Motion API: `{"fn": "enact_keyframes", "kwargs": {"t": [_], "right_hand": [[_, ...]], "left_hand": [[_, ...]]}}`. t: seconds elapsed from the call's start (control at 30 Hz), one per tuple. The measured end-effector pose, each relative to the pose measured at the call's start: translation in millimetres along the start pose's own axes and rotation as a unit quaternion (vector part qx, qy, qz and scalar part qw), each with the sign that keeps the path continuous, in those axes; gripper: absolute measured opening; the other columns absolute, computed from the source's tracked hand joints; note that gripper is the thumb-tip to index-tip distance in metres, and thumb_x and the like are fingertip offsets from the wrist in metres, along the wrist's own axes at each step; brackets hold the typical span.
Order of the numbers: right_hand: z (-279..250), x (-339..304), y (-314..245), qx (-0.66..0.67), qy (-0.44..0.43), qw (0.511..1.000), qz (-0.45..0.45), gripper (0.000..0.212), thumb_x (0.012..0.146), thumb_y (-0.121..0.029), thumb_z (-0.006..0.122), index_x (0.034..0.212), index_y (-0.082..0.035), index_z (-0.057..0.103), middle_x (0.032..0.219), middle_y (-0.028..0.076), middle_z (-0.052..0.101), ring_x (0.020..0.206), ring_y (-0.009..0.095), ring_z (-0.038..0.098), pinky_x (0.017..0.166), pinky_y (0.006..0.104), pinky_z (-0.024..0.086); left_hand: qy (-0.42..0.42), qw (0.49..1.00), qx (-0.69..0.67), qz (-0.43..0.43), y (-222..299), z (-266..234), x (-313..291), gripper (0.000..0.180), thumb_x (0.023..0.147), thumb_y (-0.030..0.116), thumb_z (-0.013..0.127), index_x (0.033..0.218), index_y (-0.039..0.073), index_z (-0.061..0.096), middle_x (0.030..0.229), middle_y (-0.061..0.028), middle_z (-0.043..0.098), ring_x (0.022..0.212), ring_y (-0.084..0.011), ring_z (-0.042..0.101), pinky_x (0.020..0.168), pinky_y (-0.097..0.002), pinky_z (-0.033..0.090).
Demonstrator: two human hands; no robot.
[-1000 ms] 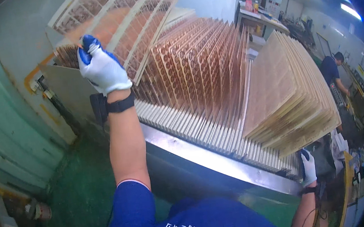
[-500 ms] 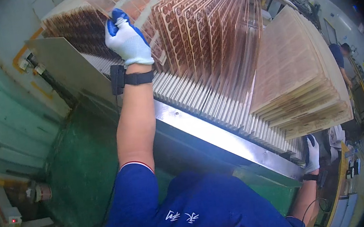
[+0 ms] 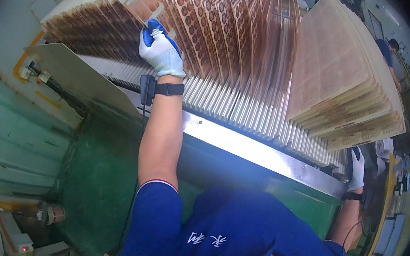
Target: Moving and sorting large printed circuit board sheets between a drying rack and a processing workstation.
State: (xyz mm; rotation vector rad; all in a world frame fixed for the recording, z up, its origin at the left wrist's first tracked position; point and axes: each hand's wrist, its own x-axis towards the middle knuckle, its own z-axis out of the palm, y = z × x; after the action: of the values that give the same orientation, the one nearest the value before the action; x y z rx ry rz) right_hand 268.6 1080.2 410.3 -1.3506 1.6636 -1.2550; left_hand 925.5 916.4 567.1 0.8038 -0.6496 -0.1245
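Note:
My left hand (image 3: 159, 48), in a white glove with blue fingertips, reaches up and grips the top edge of a thin copper panel (image 3: 126, 34) standing in the slotted metal rack (image 3: 223, 110). Many more copper panels (image 3: 233, 26) stand upright in the rack's slots beside it. My right hand (image 3: 358, 167), in a white glove, is down at the lower right under a thick stack of tan panels (image 3: 343, 73), which rests tilted over the rack's right end; the fingers look curled against the stack's underside.
A green machine housing (image 3: 102, 172) sits below the rack's steel front rail (image 3: 271, 158). Corrugated green sheeting (image 3: 0, 149) stands at the left. A small box with a red light (image 3: 21, 245) is at lower left. Another person (image 3: 386, 52) stands at the far right.
My left hand has moved rightward along the rack and now grips a panel edge further in. The view has swung toward the rack, and the tan stack looks nearer.

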Motion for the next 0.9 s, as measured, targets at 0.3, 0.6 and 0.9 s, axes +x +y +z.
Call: {"fn": "enact_keyframes", "kwargs": {"t": [0.3, 0.6, 0.9], "right_hand": [[-2.0, -3.7, 5.7, -0.026, 0.013, 1.0, -0.002, 0.033, 0.095, -0.011, 0.053, 0.124, 0.004, 0.053, 0.122, 0.008, 0.059, 0.109, 0.016, 0.054, 0.096, 0.0285, 0.04], [4.5, -8.3, -3.7, 0.044, 0.05, 0.995, 0.071, 0.041, 0.095, -0.013, 0.053, 0.132, 0.004, 0.046, 0.128, 0.009, 0.054, 0.115, 0.018, 0.052, 0.099, 0.0302, 0.039], [-1.3, -1.9, 7.6, 0.01, 0.018, 1.0, -0.009, 0.037, 0.095, -0.011, 0.053, 0.128, 0.005, 0.051, 0.124, 0.01, 0.058, 0.111, 0.017, 0.053, 0.099, 0.0292, 0.039]], "left_hand": [[0.009, 1.0, 0.004, -0.002, 3.0, 6.6, 1.0, 0.032, 0.095, 0.028, 0.059, 0.075, 0.003, 0.06, 0.064, 0.0062, 0.045, 0.061, -0.008, 0.036, 0.055, -0.0275, 0.031], [-0.01, 1.0, 0.019, 0.008, -14.9, 4.7, 2.3, 0.028, 0.096, 0.027, 0.058, 0.08, 0.004, 0.058, 0.068, 0.007, 0.046, 0.06, -0.006, 0.036, 0.055, -0.0254, 0.029], [0.002, 0.999, 0.037, 0.03, -45.1, 9.8, 1.6, 0.03, 0.095, 0.028, 0.059, 0.085, 0.0, 0.063, 0.07, 0.0049, 0.052, 0.065, -0.0086, 0.04, 0.059, -0.0283, 0.035]]}}
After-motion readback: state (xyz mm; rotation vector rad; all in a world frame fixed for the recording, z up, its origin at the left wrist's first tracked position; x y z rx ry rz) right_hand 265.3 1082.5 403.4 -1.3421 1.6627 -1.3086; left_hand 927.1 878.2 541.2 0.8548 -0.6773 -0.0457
